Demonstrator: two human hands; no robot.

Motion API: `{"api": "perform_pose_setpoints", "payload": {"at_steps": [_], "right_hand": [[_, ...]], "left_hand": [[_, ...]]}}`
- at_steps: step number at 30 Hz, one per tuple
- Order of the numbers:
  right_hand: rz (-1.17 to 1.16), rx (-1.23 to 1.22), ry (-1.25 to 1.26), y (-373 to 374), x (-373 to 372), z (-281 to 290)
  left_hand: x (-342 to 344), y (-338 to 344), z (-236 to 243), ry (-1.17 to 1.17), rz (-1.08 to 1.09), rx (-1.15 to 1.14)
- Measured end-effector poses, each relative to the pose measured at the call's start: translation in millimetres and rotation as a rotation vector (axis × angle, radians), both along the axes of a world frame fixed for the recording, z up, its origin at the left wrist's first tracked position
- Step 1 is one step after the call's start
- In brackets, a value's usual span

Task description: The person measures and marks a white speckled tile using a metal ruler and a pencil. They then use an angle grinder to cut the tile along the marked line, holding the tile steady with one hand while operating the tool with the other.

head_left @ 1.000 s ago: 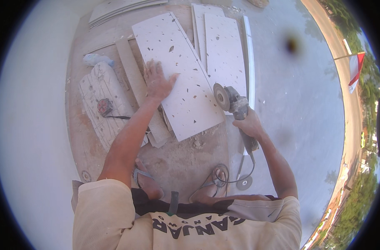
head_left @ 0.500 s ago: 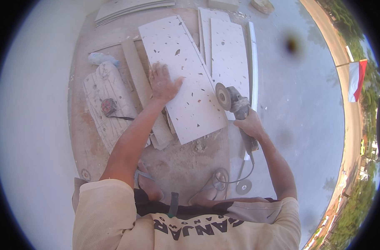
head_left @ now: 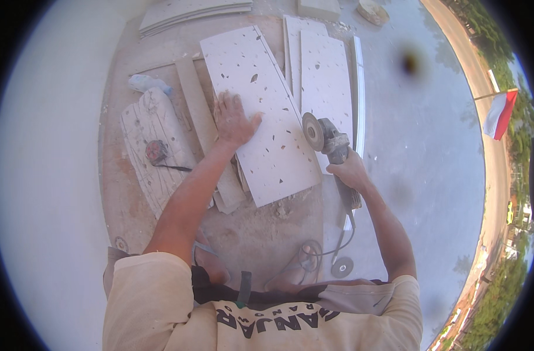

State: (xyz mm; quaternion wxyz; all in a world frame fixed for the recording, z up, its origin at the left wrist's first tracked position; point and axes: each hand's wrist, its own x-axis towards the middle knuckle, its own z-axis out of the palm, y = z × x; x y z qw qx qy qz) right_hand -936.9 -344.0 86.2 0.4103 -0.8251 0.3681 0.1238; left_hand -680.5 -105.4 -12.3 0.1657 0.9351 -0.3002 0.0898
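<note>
My left hand (head_left: 236, 123) lies with fingers apart on a white speckled tile (head_left: 275, 164), near its left edge. My right hand (head_left: 347, 171) grips a dusty angle grinder (head_left: 337, 146), whose disc (head_left: 313, 131) is at the tile's right edge; whether it touches, I cannot tell. Two more white tiles (head_left: 324, 70) lie behind the grinder, with a long pale strip (head_left: 357, 88) beside them. Left of my left hand are a narrow board (head_left: 195, 105), a scored white slab (head_left: 144, 128) with a red tape measure (head_left: 156, 151) on it, and a crumpled bluish bag (head_left: 147, 83).
Stacked boards (head_left: 191, 13), a grey block (head_left: 318, 7) and a rounded lump (head_left: 372, 13) lie at the back. A white wall (head_left: 50, 175) fills the left. A spare disc (head_left: 342, 267) and cord lie by my feet. A road (head_left: 486, 164) and flag (head_left: 500, 114) are at right.
The tiles and slab appear slightly lower and further right in the picture, as the view has shifted. My hands keep their places on tile and grinder. The flag has changed shape.
</note>
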Motion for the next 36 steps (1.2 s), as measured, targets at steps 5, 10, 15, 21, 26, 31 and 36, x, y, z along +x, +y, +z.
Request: {"api": "perform_pose_setpoints", "payload": {"at_steps": [5,10,15,21,26,31,36], "right_hand": [[-0.003,-0.010,-0.005,-4,7,-6],[-0.016,0.012,-0.004,-3,19,-2],[0.004,0.016,-0.038,-5,26,-5],[-0.003,-0.014,-0.064,-5,34,-7],[0.000,-0.017,-0.073,-8,42,-8],[-0.010,-0.033,-0.074,-10,51,-13],[-0.002,-0.011,-0.030,-7,65,-3]], "left_hand": [[0,-1,-1,-0.008,-0.002,-0.013],[1,-2,-2,-0.003,0.005,-0.006],[2,-3,-2,0.012,0.015,0.034],[2,-5,2,0.042,0.017,0.047],[3,-9,7,0.045,0.031,0.072],[8,-11,7,0.054,0.041,0.084],[13,-15,5,0.053,0.054,0.115]]}}
